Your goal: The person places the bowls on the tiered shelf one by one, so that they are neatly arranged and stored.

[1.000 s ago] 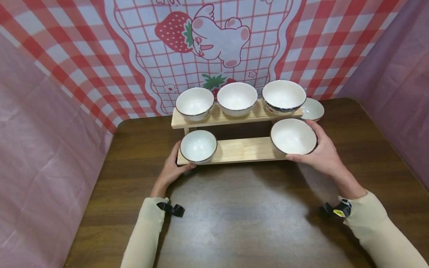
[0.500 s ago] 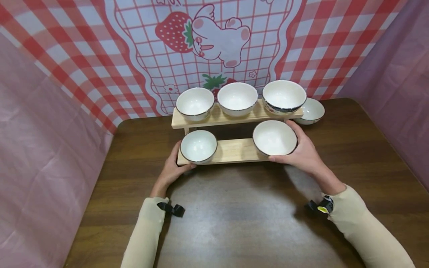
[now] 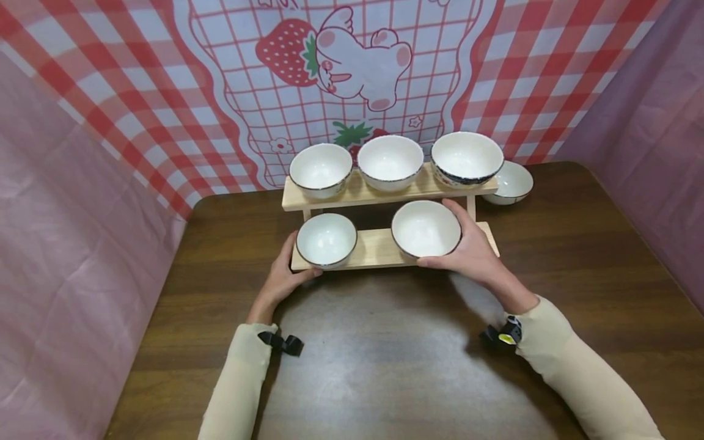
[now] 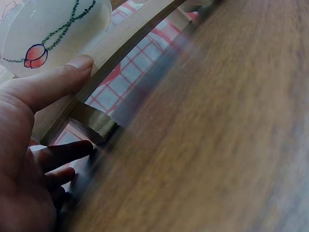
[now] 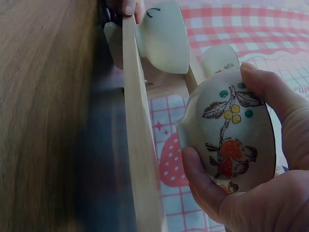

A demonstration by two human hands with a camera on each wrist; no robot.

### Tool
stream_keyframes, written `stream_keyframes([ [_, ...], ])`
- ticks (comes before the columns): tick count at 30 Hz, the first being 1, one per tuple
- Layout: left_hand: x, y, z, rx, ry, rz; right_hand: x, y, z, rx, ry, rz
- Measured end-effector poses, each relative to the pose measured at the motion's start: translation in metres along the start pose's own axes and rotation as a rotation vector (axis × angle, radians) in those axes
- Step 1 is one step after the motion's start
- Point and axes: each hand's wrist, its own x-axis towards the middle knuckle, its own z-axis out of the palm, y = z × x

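My right hand [image 3: 474,252] holds a white bowl [image 3: 426,229] by its right side, over the lower board of a two-tier wooden rack [image 3: 379,247]. In the right wrist view, the outside of this bowl [image 5: 212,104] bears a bird and yellow berries; whether its foot touches the board I cannot tell. The left hand [image 3: 282,278] grips the left end of the lower board, thumb [image 4: 72,77] on top and the other fingers below. Right beside that thumb stands a smaller bowl [image 3: 326,239], painted with a red bud and green strands.
On the upper tier stand a left bowl [image 3: 321,168], a middle bowl [image 3: 390,162] and a right bowl [image 3: 466,157] with a dark patterned outside. Another bowl [image 3: 513,183] is on the brown table [image 3: 352,360] behind the rack's right end. A checked cloth [image 3: 220,122] hangs behind.
The right hand has carried its bowl leftward along the lower board, closer to the smaller bowl, uncovering the board's right end. The left hand has stayed in place.
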Motion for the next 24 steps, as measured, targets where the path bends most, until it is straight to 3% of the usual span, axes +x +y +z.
stream_keyframes([
  [14, 0.001, 0.003, 0.0, -0.027, -0.015, 0.001, 0.01, 0.002, 0.023, -0.015, -0.027, -0.006],
  [21, -0.011, 0.037, -0.005, -0.008, -0.041, -0.006, 0.011, 0.001, 0.032, -0.033, -0.06, 0.012],
  [24, -0.012, 0.041, -0.005, -0.012, -0.041, -0.004, 0.012, 0.001, 0.035, -0.035, -0.062, 0.012],
])
